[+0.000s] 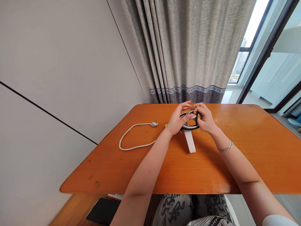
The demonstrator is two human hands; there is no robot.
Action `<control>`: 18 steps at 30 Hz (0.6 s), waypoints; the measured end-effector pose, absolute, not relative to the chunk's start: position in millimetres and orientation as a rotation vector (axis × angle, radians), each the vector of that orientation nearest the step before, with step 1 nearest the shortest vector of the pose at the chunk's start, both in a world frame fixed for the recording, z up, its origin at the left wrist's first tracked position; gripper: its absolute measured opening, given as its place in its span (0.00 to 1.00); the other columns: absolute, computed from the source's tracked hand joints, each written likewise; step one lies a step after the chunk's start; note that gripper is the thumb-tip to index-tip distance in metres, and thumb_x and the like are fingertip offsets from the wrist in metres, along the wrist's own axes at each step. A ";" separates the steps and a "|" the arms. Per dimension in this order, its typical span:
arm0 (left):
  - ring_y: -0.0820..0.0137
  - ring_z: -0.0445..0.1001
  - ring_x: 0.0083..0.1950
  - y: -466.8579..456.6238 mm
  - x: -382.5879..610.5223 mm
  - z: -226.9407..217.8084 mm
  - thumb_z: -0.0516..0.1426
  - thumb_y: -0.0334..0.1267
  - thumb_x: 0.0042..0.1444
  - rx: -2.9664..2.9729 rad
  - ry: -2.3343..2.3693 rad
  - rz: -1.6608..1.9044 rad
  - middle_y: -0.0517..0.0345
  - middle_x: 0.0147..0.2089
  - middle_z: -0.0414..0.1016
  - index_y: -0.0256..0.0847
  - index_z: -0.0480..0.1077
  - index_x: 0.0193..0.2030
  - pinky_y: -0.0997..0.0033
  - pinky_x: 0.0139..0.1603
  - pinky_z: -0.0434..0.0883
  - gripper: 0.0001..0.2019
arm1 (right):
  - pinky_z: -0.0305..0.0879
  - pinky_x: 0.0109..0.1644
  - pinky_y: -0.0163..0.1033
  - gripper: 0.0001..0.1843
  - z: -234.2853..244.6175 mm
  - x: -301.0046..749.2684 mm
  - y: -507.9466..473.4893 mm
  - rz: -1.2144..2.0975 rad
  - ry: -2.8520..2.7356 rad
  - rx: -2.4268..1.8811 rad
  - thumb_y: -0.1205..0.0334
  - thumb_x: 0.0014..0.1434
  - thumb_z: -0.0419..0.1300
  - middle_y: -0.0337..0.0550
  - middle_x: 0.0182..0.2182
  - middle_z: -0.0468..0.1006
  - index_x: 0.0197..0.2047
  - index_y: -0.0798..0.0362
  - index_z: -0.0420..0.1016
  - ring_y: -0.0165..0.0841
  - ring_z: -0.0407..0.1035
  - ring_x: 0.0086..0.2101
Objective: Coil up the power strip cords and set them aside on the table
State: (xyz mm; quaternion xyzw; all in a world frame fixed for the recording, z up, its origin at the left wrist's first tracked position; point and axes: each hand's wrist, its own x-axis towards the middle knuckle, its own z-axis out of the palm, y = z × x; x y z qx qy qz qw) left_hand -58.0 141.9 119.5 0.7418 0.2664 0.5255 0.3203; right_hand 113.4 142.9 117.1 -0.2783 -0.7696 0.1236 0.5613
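Both hands are together over the middle of the table around a loose coil of black cable (193, 127) and white cable. My left hand (176, 120) has its thumb over the left side of the coil and its fingers behind it. My right hand (205, 117) pinches the right side, with the black cable looping past its fingers. Below the coil, a white power strip (190, 142) points toward me; its far end is hidden by the cables. On the left, a white cord (120, 142) curves across the table to a plug (154, 123) with metal prongs.
The orange-brown wooden table (113, 175) has rounded corners. A small yellowish thing (166, 125) shows beside my left wrist. Under the table edge at the lower left lies a flat black object (103, 211). A grey curtain (188, 56) hangs behind, and a pale wall (58, 78) stands left.
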 end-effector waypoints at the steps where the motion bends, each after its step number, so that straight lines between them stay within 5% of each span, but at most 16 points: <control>1: 0.53 0.70 0.66 140.2 -60.5 121.4 0.59 0.72 0.47 2.035 0.671 1.320 0.38 0.69 0.64 0.42 0.67 0.57 0.55 0.67 0.67 0.41 | 0.66 0.49 0.47 0.11 118.8 114.2 141.8 0.269 -1.793 -0.659 0.57 0.59 0.61 0.45 0.37 0.74 0.28 0.49 0.66 0.38 0.70 0.40; 7: 0.44 0.56 0.75 130.6 -67.3 132.1 0.71 0.64 0.32 2.452 0.673 1.028 0.36 0.75 0.56 0.42 0.52 0.75 0.45 0.73 0.57 0.64 | 0.64 0.52 0.50 0.11 123.3 117.7 135.3 0.213 -1.665 -0.606 0.55 0.60 0.63 0.44 0.37 0.76 0.27 0.48 0.73 0.40 0.68 0.42; 10: 0.44 0.58 0.74 132.2 -64.0 128.7 0.72 0.61 0.35 2.468 0.642 1.053 0.37 0.74 0.57 0.42 0.52 0.76 0.44 0.73 0.58 0.63 | 0.65 0.49 0.50 0.13 123.3 118.6 134.1 0.249 -1.604 -0.542 0.55 0.59 0.64 0.44 0.37 0.73 0.25 0.49 0.74 0.39 0.67 0.41; 18: 0.48 0.75 0.60 139.3 -58.4 115.3 0.73 0.53 0.35 2.179 0.595 1.143 0.38 0.61 0.75 0.35 0.69 0.64 0.51 0.62 0.71 0.48 | 0.61 0.42 0.45 0.18 125.6 117.8 132.6 0.480 -1.601 -0.357 0.55 0.59 0.66 0.40 0.28 0.71 0.20 0.50 0.71 0.34 0.65 0.33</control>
